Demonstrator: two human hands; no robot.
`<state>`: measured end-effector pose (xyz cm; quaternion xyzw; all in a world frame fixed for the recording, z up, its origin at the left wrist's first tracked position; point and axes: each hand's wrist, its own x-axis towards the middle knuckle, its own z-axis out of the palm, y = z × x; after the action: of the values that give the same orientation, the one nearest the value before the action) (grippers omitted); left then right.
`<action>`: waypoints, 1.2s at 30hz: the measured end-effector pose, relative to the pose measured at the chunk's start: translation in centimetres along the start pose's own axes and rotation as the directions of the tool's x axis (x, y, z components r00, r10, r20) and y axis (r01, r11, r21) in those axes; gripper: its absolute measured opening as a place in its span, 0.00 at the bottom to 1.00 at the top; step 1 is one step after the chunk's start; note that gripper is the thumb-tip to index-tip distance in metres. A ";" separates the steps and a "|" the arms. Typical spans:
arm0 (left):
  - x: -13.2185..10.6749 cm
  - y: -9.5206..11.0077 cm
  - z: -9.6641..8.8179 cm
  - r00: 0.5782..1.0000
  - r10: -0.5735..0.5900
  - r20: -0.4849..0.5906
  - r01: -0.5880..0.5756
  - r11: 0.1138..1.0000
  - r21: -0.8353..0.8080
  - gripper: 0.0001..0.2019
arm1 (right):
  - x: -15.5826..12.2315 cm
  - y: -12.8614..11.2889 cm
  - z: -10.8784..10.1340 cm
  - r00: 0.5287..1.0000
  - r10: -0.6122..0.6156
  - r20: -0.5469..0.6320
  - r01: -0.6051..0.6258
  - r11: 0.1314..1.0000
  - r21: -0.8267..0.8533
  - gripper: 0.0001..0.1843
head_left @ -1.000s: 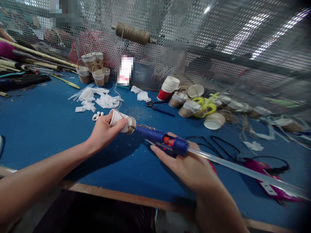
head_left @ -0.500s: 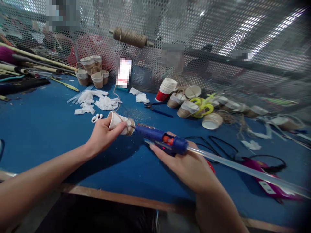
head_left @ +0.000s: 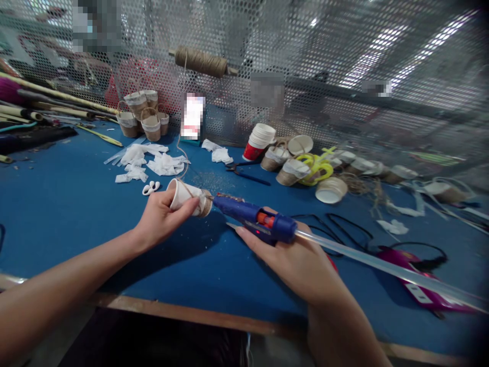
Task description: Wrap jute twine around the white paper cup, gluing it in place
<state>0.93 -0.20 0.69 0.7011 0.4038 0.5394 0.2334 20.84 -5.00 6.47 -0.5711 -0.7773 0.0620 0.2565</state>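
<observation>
My left hand (head_left: 160, 216) is closed around a white paper cup (head_left: 179, 195), tipped on its side with its mouth to the left. Brown twine wraps the cup's base end, and a strand (head_left: 183, 160) runs from it up to the twine spool (head_left: 200, 61) on the mesh. In my right hand (head_left: 294, 260) is a blue glue gun (head_left: 244, 214), its nozzle at the twine-wrapped end of the cup; whether it touches I cannot tell. A long clear glue stick (head_left: 344, 250) sticks out of the gun's back.
Beyond my hands lie white fabric scraps (head_left: 168, 164), pliers (head_left: 250, 176), stacked paper cups (head_left: 260, 140) and yellow-handled scissors (head_left: 319, 168). Twine-wrapped little baskets (head_left: 152, 127) stand at the back left. A purple power strip (head_left: 416, 285) with black cable lies right. Perforated mesh (head_left: 229, 30) rises behind.
The cup has turned slightly in my left hand, and its base end sits a little lower. My right hand keeps the glue gun almost in place. The camera view has shifted slightly.
</observation>
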 end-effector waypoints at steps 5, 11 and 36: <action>-0.3 -0.3 0.0 0.998 0.057 0.017 -0.057 0.998 0.015 0.13 | 0.0 0.1 0.0 1.000 -0.009 -0.003 0.009 1.000 -0.006 0.08; -0.5 0.0 -0.3 0.986 0.147 0.075 -0.151 0.988 0.041 0.08 | 0.0 0.1 -0.1 1.000 -0.023 -0.008 0.023 1.000 -0.001 0.08; 0.8 0.0 0.1 0.970 -0.242 -0.025 0.235 0.960 -0.155 0.09 | -0.8 0.6 0.7 0.994 0.024 0.109 -0.025 1.000 0.003 0.10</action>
<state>1.15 0.44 1.11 0.6158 0.4482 0.5516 0.3402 21.16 -5.36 5.39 -0.5758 -0.7829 0.0978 0.2144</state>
